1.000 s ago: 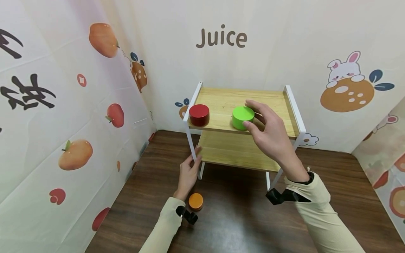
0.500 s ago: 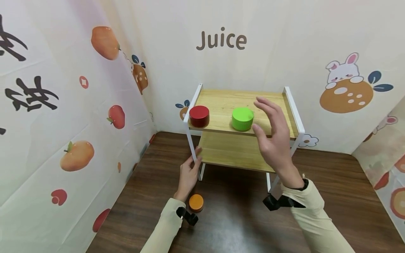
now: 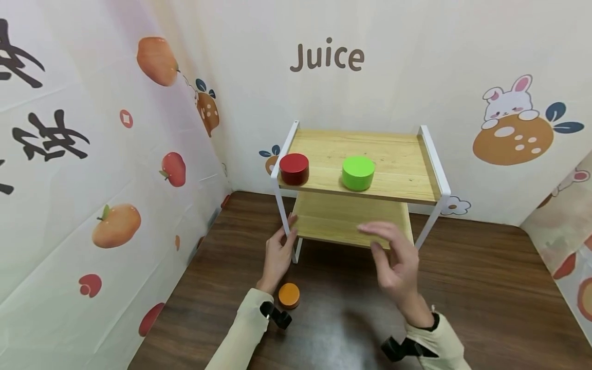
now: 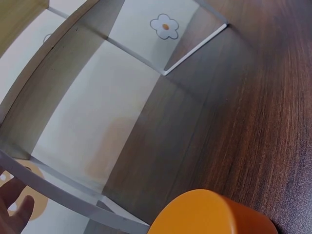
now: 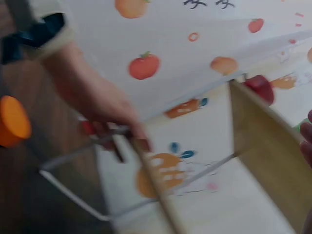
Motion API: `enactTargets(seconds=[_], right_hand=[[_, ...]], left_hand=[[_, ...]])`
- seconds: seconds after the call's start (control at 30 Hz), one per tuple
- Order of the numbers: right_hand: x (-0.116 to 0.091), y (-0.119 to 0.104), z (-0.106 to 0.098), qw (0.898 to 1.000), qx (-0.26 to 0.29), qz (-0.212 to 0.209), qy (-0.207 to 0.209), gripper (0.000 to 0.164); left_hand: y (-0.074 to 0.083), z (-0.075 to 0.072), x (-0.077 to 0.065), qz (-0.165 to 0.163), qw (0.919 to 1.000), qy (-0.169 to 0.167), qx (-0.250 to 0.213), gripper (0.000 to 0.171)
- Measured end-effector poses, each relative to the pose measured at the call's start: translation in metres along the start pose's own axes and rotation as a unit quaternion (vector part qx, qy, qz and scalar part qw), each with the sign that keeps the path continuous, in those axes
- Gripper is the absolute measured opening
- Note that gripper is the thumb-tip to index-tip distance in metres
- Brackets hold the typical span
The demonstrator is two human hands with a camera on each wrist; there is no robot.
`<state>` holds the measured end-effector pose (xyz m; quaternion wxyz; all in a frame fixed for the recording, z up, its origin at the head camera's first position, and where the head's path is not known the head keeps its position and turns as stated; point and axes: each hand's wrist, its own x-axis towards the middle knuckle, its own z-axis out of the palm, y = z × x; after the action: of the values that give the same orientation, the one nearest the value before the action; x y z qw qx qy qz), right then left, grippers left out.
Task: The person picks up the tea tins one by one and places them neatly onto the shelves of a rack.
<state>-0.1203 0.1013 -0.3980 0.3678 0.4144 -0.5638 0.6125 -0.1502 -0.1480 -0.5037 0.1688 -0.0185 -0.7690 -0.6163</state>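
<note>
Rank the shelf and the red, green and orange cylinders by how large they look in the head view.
1. Shelf
2. Green cylinder and red cylinder: too alike to rank
3. Orange cylinder

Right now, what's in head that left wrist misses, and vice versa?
Only head: red cylinder, green cylinder, right hand, "Juice" lettering.
Only left wrist: the lower shelf's underside and the rack's right-side foot bar, blocked by the right hand in head.
Both: orange cylinder, left hand at the rack, flower print, dark table.
</note>
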Motion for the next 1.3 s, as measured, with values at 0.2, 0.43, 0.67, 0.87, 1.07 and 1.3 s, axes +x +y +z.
enactTargets(seconds=[0.2, 0.43, 0.67, 0.87, 1.07, 1.3], right_hand=[[-0.071, 0.013, 0.011, 0.993, 0.010, 0.116, -0.032, 0.034], [-0.136, 0.025, 0.029, 0.967, 0.001, 0.240, -0.082, 0.046], [-0.168, 0.032, 0.050, 0.936, 0.002, 0.330, -0.119, 0.053], [-0.178, 0.036, 0.064, 0.904, 0.041, 0.386, -0.182, 0.069], [-0.182, 0.038, 0.071, 0.869, 0.095, 0.430, -0.226, 0.088], [-0.187, 0.043, 0.075, 0.856, 0.096, 0.441, -0.252, 0.094]], left_hand=[[-0.001, 0.001, 0.000, -0.003, 0.9999, 0.008, -0.009, 0.036], [0.001, 0.001, -0.003, -0.021, 0.9996, 0.018, 0.004, 0.039], [0.002, 0.002, -0.004, -0.016, 0.9997, 0.013, 0.013, 0.039], [0.003, 0.001, -0.002, -0.006, 0.9995, 0.005, 0.031, 0.038], [0.002, 0.000, -0.002, 0.002, 0.9989, 0.006, 0.045, 0.040], [0.002, 0.000, 0.000, 0.007, 0.9990, 0.004, 0.044, 0.040]])
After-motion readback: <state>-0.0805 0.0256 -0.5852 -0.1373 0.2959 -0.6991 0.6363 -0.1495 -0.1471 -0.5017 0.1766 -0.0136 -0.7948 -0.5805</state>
